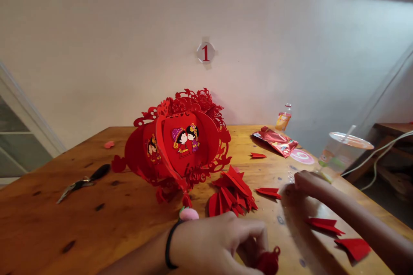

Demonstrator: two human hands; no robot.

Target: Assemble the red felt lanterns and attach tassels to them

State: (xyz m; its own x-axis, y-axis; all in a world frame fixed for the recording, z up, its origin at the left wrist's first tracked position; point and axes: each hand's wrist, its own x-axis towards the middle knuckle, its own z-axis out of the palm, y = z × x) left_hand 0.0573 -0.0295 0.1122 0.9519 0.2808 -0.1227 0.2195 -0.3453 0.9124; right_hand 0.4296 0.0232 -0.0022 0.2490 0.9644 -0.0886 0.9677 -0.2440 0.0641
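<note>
My left hand, with a black band and a pink charm at the wrist, has its fingers wrapped round a small red piece with a loop at the bottom of the view. Farther right, my right hand is lowered to the table beside tiny clear rings; its fingertips are bunched, and what they may hold is too small to make out. A large red paper lantern with cartoon couples lies tilted on the table. Between it and my hands sits a pile of folded red pieces.
Scissors lie at left, near a small pink piece. Loose red pieces are at right. Behind stand a red snack bag, an orange drink bottle and a plastic cup with a straw. White cables hang at right.
</note>
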